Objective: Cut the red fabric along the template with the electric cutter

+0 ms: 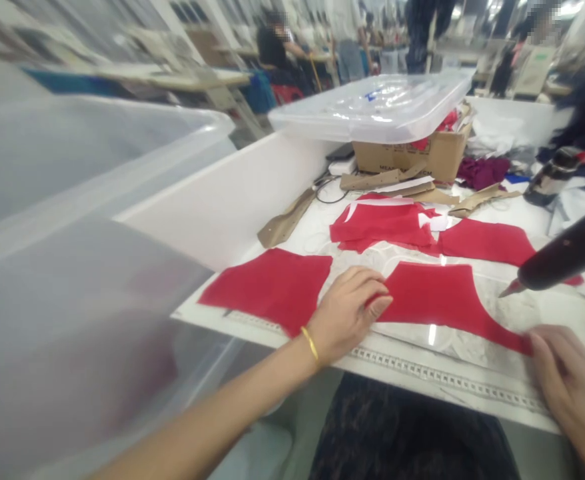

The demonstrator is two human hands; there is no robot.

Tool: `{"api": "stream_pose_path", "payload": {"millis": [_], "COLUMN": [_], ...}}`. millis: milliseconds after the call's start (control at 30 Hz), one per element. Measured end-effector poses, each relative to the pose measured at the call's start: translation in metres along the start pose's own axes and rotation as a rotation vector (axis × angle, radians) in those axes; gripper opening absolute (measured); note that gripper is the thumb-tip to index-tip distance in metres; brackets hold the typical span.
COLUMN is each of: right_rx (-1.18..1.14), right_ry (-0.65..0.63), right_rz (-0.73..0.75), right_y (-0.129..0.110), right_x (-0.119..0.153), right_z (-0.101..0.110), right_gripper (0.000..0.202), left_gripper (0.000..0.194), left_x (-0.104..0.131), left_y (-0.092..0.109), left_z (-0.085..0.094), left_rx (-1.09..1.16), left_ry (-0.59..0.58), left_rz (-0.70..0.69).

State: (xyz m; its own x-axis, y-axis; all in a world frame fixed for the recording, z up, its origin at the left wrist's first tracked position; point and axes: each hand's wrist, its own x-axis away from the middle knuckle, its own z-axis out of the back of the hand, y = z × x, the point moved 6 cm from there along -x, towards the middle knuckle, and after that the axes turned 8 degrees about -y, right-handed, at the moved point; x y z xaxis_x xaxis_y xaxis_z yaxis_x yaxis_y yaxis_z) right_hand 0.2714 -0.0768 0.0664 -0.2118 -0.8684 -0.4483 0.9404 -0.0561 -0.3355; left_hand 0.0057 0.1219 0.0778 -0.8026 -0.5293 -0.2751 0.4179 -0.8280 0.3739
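A white table has a clear bin at its left. Farther back a clear lid rests over a carton. Near the front edge, one red panel lies between the hands, another red piece to its left. The right hand has thumb and fingers close together at the panel's narrow end; the left hand curls at its other edge. Whether either pinches it, I cannot tell. A black tool points toward the panel's curve; a yellow bangle rings the left wrist
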Motion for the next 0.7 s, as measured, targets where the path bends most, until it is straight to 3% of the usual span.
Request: {"api": "stream_pose_path", "payload": {"millis": [167,267,333,400,567,700], "right_rx": [-0.14,-0.344,-0.396,-0.414,-0.447,-0.501], "right_ry": [0.099,0.182,0.233,0.266,0.315,0.356], "right_rz": [-0.311,-0.265,-0.207,-0.186,-0.172,-0.21], "right_y": [0.011,0.004,-0.003,-0.009,-0.025,-0.027], "right_x": [-0.016,-0.049,-0.075,-0.097,-0.112,-0.094], "right_z": [0.025,0.036,0.04,0.04,0.039,0.045], "right_gripper": [0.031,0.053,0.075,0.082,0.04,0.031], "left_gripper": [0.076,0.078,0.077,0.077,0.073,0.073], "left_x": [-0.001,-0.007,-0.011,-0.015,-0.02,-0.019], "left_y": [0.053,0.077,0.09,0.101,0.122,0.137], "left_z": [-0.042,-0.066,-0.078,-0.087,-0.1,-0.105], "left_rx": [-0.167,-0.219,-0.236,-0.232,-0.187,-0.116], "left_ry": [-0.102,-0.167,-0.185,-0.188,-0.197,-0.222], "left_rz": [-0.201,-0.22,-0.225,-0.229,-0.265,-0.412]}}
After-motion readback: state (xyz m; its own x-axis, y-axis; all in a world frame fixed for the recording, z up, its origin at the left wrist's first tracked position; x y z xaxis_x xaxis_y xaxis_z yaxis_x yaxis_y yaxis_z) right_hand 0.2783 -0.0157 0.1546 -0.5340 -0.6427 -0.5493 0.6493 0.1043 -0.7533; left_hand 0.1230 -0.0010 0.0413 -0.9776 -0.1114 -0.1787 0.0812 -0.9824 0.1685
